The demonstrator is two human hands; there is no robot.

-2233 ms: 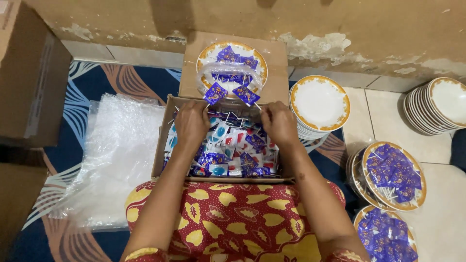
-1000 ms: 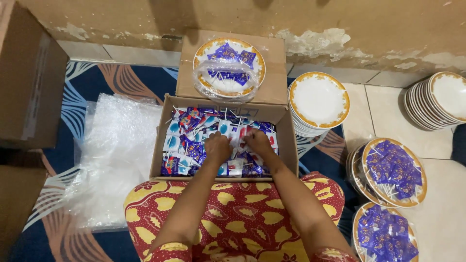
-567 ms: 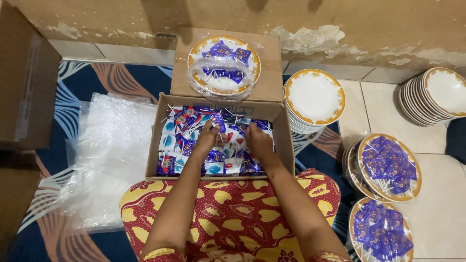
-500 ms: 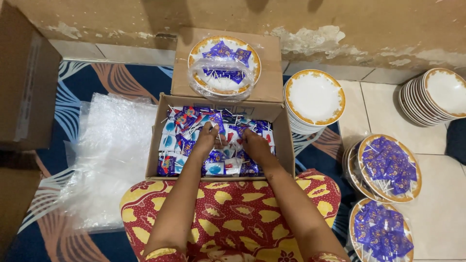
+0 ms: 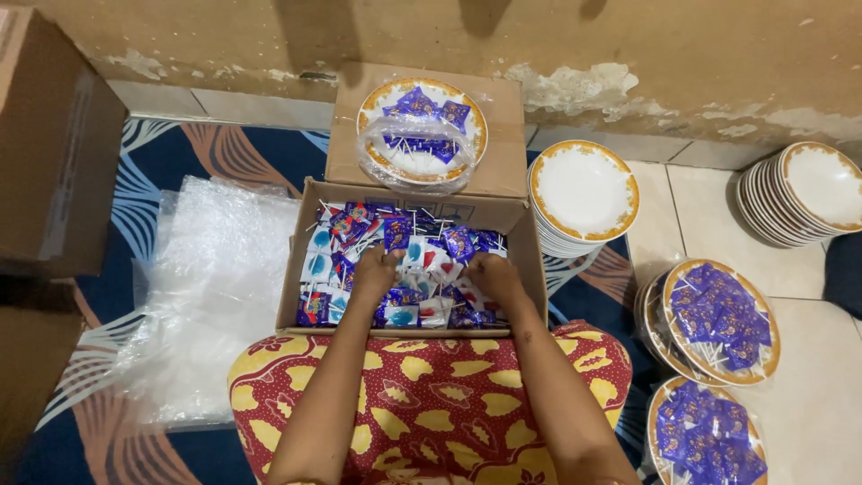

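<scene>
An open cardboard box (image 5: pixel 305 242) sits in front of my lap, full of small blue, purple and white wrapped lollipops (image 5: pixel 359 235) with white sticks. Both hands are down inside it among the sweets. My left hand (image 5: pixel 378 272) rests on the pile near the middle, fingers curled into the wrappers. My right hand (image 5: pixel 491 274) lies a little to the right, fingers also bent into the pile. Whether either hand holds any sweets cannot be seen. On the box's far flap stands a gold-rimmed plate (image 5: pixel 422 133) with lollipops, covered by a clear bag.
A stack of empty gold-rimmed plates (image 5: pixel 584 190) stands right of the box, another stack (image 5: pixel 808 193) farther right. Two plates of purple sweets (image 5: pixel 721 319) lie at lower right. Clear plastic bags (image 5: pixel 211 287) lie left on the blue rug. A large carton (image 5: pixel 54 144) is at far left.
Both hands dropped from the box's far edge into the sweets and drew together near the middle, then the right hand shifted slightly outward. The view moved a little.
</scene>
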